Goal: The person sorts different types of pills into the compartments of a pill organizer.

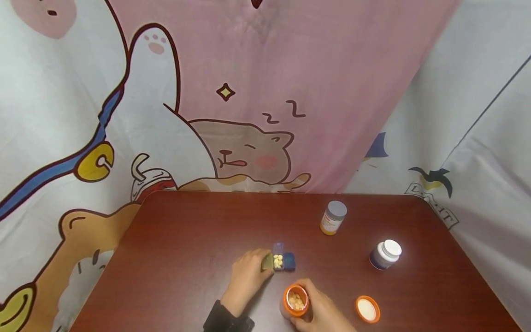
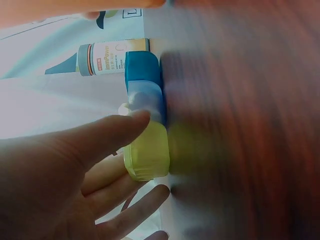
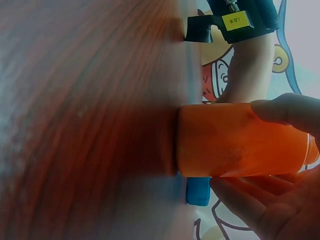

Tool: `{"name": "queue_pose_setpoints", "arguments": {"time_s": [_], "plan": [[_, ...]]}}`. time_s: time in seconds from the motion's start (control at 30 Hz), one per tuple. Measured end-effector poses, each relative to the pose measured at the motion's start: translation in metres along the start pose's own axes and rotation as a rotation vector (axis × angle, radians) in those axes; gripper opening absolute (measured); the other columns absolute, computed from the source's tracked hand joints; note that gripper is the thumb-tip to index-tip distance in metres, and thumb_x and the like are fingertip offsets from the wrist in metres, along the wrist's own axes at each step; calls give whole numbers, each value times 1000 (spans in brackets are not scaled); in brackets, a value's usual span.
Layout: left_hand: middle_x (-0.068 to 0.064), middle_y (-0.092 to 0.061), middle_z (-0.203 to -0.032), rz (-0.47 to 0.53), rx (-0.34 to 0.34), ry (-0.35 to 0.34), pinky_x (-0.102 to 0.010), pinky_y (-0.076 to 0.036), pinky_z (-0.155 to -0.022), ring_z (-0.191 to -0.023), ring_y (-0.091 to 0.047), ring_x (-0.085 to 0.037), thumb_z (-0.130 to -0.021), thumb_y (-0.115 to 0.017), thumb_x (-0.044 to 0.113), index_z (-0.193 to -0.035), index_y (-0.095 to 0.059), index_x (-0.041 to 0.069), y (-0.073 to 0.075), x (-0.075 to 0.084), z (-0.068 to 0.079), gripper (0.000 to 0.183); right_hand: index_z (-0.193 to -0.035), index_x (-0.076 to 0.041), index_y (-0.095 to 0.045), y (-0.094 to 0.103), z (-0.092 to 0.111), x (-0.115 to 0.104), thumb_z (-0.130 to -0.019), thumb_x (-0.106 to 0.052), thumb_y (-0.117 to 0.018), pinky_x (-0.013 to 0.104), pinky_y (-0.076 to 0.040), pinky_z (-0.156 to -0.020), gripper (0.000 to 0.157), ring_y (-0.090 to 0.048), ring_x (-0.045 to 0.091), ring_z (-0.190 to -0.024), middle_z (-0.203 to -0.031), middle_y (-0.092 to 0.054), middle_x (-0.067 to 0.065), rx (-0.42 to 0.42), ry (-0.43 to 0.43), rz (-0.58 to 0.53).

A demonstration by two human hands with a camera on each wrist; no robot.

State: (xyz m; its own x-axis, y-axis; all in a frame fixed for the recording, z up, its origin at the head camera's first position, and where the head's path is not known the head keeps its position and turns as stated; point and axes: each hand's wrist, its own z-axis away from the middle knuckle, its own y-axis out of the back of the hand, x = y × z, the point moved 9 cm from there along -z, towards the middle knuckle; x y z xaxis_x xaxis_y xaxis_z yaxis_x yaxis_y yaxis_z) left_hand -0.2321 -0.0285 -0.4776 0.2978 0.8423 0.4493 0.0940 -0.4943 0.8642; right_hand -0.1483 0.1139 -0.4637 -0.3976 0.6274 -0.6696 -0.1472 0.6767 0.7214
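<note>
My left hand (image 1: 247, 279) holds a small pill box (image 1: 289, 262) by its yellow-green compartment (image 2: 147, 152), thumb on the near side. Pale yellow tablets (image 1: 278, 262) fill the middle compartment, whose clear lid (image 1: 278, 248) stands open at the back. The blue compartment is on the right. Just in front of the box, my right hand (image 1: 322, 308) grips an uncapped orange pill bottle (image 3: 235, 140) from the right, thumb and fingers around its side. It stands upright on the table, with tan tablets (image 1: 296, 300) visible through its mouth.
An orange screw cap (image 1: 367, 309) lies inside-up to the right of my right hand. Farther back stand a white-capped dark bottle (image 1: 386, 255) and a grey-lidded bottle (image 1: 333, 218). A printed cloth (image 1: 332, 92) hangs behind the brown table (image 1: 186, 230).
</note>
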Motion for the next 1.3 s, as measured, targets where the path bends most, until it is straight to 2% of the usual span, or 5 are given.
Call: {"name": "queue_pose_setpoints", "arguments": {"time_s": [0.4, 0.73, 0.87, 1.03, 1.3], "plan": [[-9, -72, -115, -25, -36, 0, -51, -55, -82, -101, -64, -26, -66, -78, 29, -117, -65, 13, -3, -1, 1, 55, -130, -7, -49, 4, 9, 8, -67, -35, -79, 45, -56, -84, 76, -60, 21, -106, -121, -64, 6, -32, 44, 160], [-7, -73, -112, -123, -3, -15, -49, -56, -83, -99, -65, -26, -65, -77, 16, -113, -66, 12, 29, 7, 15, 49, -112, -6, -62, 62, 48, 68, -38, -20, -87, 53, -55, -72, 79, -59, 35, -100, -113, -64, 21, 282, 62, 484], [-6, -74, -109, -143, -140, -93, -49, -55, -84, -99, -65, -26, -67, -76, 18, -112, -66, 14, 35, 22, 33, 47, -108, -6, -62, 73, 68, 97, -36, -33, -85, 51, -54, -65, 81, -61, 37, -91, -108, -67, 23, 281, 71, 504], [1, -69, -121, 55, -402, -128, -46, -53, -90, -109, -61, -19, -67, -77, 38, -126, -58, 21, 13, 39, 48, 64, -106, -8, -65, 78, 75, 107, -41, -27, -85, 42, -55, -65, 71, -62, 25, -84, -101, -71, 8, 237, 25, 546], [15, -67, -107, 339, -506, -71, -31, -53, -82, -93, -57, 1, -61, -82, 40, -116, -59, 32, -12, 54, 51, 61, -130, -24, -56, 88, 51, 73, -61, -20, -83, 38, -53, -58, 74, -56, 13, -79, -103, -63, -1, 323, -139, 384]]}}
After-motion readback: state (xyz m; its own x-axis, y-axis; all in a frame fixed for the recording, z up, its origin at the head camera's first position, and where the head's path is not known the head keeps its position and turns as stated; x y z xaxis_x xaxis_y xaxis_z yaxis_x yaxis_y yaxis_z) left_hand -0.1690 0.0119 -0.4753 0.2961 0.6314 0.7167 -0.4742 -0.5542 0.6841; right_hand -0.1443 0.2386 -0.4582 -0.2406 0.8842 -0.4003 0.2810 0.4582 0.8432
